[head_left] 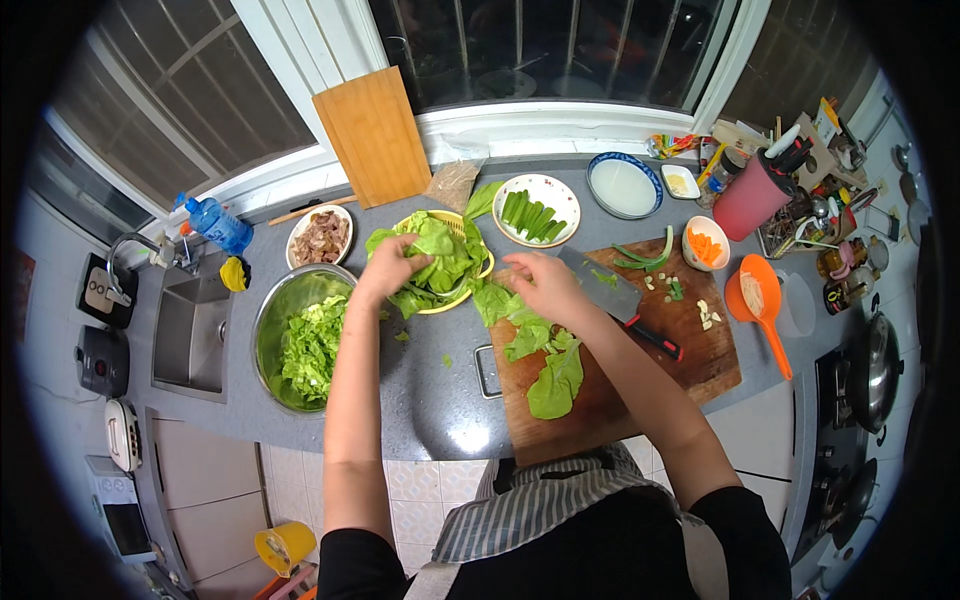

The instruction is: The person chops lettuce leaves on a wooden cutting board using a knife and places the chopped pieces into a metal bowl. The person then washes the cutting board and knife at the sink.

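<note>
Preparation of leafy greens at a grey counter (430, 390), seen from above. The left hand (395, 268) lies bent-fingered on the leafy greens (447, 247) in a yellow basket (489, 266); whether it pinches a leaf cannot be told. The right hand (548, 288), fingers loosely bent and pointing left, is above the left edge of the wooden board (640, 400), beside loose leaves (556, 388) (its grip, too, cannot be determined). The knife (618, 300), red and black at the handle, lies on the board. Left of the basket, a steel bowl (262, 340) contains chopped leaves (312, 345). Near the window, a multicoloured packet (672, 147) bears print (too small here to make out); a dark-lidded jar (727, 165) stands nearby.
</note>
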A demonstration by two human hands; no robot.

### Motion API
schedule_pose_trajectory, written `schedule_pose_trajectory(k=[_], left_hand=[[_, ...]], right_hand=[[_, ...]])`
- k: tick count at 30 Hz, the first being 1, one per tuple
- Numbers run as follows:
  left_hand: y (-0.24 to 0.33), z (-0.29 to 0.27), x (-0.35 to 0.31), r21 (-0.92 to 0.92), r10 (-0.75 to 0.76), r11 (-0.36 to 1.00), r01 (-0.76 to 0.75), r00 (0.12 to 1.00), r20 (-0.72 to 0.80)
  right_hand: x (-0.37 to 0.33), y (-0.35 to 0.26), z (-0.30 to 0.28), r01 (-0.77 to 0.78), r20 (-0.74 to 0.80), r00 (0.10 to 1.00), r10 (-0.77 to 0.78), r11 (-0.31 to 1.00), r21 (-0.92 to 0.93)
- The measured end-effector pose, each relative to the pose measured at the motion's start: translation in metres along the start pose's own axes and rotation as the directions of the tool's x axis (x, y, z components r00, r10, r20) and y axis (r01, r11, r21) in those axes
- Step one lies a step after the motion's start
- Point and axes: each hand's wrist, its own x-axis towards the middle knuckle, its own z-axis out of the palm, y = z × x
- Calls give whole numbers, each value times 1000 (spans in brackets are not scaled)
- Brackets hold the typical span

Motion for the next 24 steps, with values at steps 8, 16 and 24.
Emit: schedule_pose_trajectory(k=[8,16,24], left_hand=[[55,0,-18,-394,45,919,-19,997,56],[66,184,-31,524,26,849,-59,997,71],[66,191,-15,529,-50,848,-20,992,118]], right_hand=[[-18,31,-46,-53,-57,997,56,998,45],[-112,63,-89,-372,-103,914,392,712,-595],[-145,130,-84,-269,-143,962,234,701,-660]])
